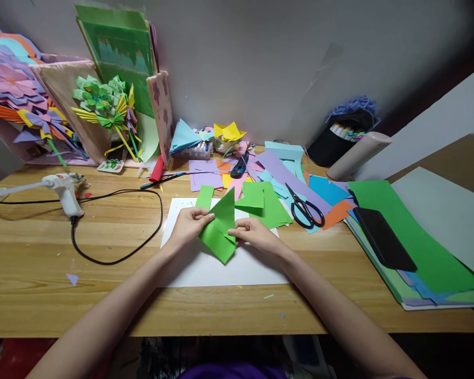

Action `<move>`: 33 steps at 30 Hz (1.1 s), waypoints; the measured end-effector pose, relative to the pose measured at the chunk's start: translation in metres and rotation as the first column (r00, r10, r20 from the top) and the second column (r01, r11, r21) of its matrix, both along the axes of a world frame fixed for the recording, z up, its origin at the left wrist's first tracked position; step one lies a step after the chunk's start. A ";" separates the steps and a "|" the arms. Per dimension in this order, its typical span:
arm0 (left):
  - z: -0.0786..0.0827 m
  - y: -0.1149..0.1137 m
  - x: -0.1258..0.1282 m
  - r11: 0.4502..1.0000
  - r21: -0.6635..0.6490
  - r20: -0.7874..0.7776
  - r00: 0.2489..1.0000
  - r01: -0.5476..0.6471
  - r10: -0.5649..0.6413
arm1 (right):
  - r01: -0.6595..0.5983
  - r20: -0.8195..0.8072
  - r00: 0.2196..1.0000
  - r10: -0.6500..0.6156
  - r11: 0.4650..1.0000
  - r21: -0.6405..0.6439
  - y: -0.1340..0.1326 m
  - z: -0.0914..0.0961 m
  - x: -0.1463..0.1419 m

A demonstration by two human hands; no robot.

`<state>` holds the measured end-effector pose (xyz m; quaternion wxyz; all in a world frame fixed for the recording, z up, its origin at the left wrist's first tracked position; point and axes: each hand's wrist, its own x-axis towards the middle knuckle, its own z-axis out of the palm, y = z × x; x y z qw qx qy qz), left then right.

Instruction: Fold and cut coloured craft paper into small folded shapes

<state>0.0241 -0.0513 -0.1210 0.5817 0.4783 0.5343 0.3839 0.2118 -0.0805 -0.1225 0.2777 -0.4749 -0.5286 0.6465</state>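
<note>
Between my two hands is a piece of green paper [220, 226], partly folded, with its point upward and another corner toward me. My left hand [191, 223] pinches its left edge between thumb and fingers. At the lower right edge, my right hand [255, 233] grips the same paper, its fingertips partly hidden behind it. A white sheet [197, 276] lies beneath on the wooden table. Just behind the held piece are a green paper strip [204, 197] and more cut green paper [268, 213]. Black-handled scissors [305, 209] rest on coloured paper to the right.
A glue gun [66, 193] with a looped black cord [160, 221] stands at left. Toward the back are a utility knife [240, 165], paper scraps and paper flowers [97, 100]. At right, a black phone-like object [383, 237] lies on stacked coloured paper [438, 252].
</note>
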 end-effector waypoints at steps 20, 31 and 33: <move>0.000 0.002 -0.008 0.964 0.267 -0.287 0.956 0.013 0.066 | 0.303 0.148 0.918 -0.369 0.890 0.341 0.008 -0.002 0.022; 0.025 -0.024 0.009 0.416 0.553 -0.811 0.581 0.722 0.069 | -0.076 0.292 0.949 -0.117 0.814 0.577 -0.013 0.017 -0.003; 0.024 -0.023 0.008 0.424 0.545 -0.811 0.583 0.723 0.050 | -0.064 0.282 0.951 -0.124 0.817 0.574 -0.013 0.016 -0.003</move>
